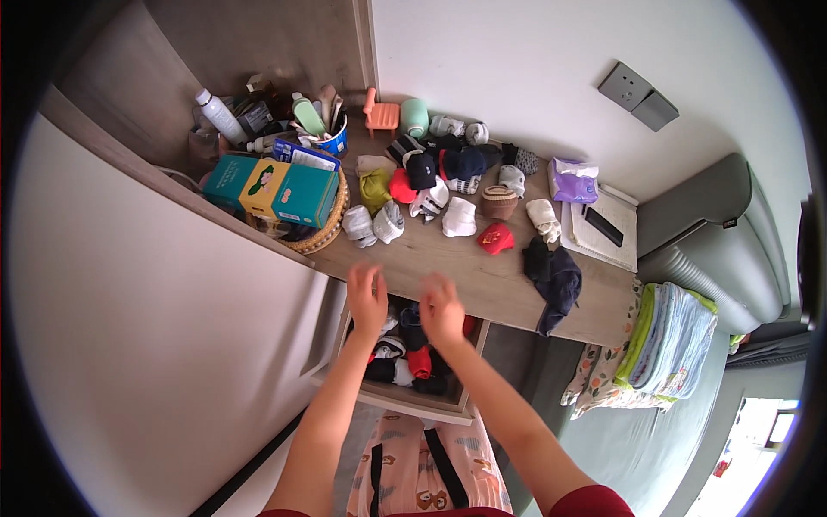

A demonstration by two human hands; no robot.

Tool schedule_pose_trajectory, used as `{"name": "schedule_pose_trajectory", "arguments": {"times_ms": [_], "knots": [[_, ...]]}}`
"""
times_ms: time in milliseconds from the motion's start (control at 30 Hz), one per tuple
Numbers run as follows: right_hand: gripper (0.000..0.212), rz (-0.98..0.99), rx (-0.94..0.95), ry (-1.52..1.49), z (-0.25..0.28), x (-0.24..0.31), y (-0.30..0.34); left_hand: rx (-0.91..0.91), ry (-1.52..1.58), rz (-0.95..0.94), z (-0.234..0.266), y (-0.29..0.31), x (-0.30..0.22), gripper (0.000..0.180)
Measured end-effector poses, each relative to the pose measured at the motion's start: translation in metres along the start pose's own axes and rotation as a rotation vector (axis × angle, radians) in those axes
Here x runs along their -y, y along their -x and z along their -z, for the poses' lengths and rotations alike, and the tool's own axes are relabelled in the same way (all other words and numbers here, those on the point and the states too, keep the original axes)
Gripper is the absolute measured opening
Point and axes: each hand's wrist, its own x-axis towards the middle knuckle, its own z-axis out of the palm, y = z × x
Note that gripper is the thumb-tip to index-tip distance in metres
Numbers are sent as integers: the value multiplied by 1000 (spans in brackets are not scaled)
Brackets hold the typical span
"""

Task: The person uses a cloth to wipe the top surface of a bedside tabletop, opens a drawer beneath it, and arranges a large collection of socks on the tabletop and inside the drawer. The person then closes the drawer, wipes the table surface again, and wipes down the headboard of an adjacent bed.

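Across the wooden table (491, 283) in front of me spreads a crowd of small rolled cloth bundles and caps, among them a pair of pale grey-and-white rolled bundles (388, 221), a plain white cloth bundle (459, 218), a small red cap (496, 239) and, nearer the front edge, a crumpled dark navy cap (560, 284). To my left, a teal box with a yellow band (303, 196) lies over a round basket with a beaded rim (338, 217); to my right are a purple soft packet (573, 181) and a black phone (603, 226) on white paper, with folded towels (674, 336) on the bed beyond. Below the table the pale-fronted drawer (478, 366) stands pulled out, filled with more rolled cloth, including a red bundle (419, 362); my forearms cross above it and hide parts of it. Both arms reach forward, my left hand (369, 303) by the table's front edge and my right hand (442, 314) over the back of the drawer, well apart from each other. My left fingers are loosely bent and parted, with nothing visible in them; my right fingers curl, too blurred for me to tell whether they press together or pinch anything.
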Motion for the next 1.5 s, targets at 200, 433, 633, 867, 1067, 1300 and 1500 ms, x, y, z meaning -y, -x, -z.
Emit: {"name": "schedule_pose_trajectory", "arguments": {"times_ms": [200,433,633,867,1067,1300,1500], "knots": [[75,-151,309,632,21,-56,-111,143,-377,-154,-35,-74,-16,49],[47,-164,201,470,24,-52,-98,283,-217,-17,-37,-69,18,42],[46,-122,-84,12,47,-27,46,-37,112,-180,-13,35,-8,38],[42,-422,40,43,41,-16,132,337,254,53,-30,139,-39,46],[51,-362,75,79,17,-44,114,755,-575,-69,-47,130,-14,55],[55,-268,459,339,-19,-64,116,824,-526,-138,-20,131,2,62],[35,-230,240,140,-18,-42,117,858,-486,-168,-4,126,8,51]]}}
